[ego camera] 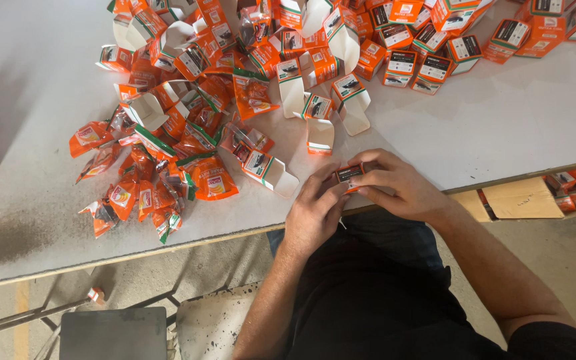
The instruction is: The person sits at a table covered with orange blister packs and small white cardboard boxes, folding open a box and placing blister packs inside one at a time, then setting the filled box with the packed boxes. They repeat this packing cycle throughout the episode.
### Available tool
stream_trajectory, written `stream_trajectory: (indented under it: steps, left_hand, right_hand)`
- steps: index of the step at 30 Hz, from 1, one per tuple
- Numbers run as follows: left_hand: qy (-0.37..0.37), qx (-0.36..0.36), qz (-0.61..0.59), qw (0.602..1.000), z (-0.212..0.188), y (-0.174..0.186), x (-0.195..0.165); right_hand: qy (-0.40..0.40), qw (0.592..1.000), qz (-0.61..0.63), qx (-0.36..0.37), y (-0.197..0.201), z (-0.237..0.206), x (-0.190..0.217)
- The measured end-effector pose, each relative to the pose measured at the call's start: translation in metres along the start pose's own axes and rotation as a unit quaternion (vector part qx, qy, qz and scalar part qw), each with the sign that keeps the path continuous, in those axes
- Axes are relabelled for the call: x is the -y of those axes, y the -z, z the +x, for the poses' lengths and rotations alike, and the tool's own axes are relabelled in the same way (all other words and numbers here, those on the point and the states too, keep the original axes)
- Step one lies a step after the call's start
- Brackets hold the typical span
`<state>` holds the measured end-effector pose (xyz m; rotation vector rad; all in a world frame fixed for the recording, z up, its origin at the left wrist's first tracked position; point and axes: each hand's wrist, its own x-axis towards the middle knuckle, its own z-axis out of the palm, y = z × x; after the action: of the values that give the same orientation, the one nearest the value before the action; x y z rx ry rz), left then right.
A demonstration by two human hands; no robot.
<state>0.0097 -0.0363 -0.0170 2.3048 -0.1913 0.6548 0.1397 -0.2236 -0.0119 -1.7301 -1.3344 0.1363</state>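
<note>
Both hands hold one small orange box (349,176) with a dark printed panel, just above the table's near edge. My left hand (313,213) grips its left end with the fingers curled over it. My right hand (395,183) covers its right end, thumb and fingers pinching the box. An open orange and white box (269,171) lies on the white table (488,127) just left of my hands. Another open box (319,135) lies right above them.
Several orange foil sachets (148,180) are heaped on the table's left. Open empty boxes (288,60) are scattered across the middle, closed boxes (448,40) piled at the top right. A cardboard carton (521,197) with more boxes sits on the floor at the right. A stool (113,333) stands below.
</note>
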Motion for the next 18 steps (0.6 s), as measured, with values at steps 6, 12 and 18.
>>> stream_trajectory:
  steps: [6,12,18]
  left_hand:
    - [-0.067,0.017,0.061,0.996,0.005,0.005,-0.007]
    - [0.093,-0.029,0.207,0.973,-0.013,0.076,-0.003]
    - [0.094,-0.063,0.508,0.854,-0.023,0.126,0.054]
  right_hand:
    - [0.064,0.980,-0.188,0.003,-0.001,-0.009,0.007]
    - [-0.020,0.917,-0.391,-0.072,0.036,-0.006,0.010]
    - [-0.068,0.954,-0.219,-0.193,0.054,-0.013,0.026]
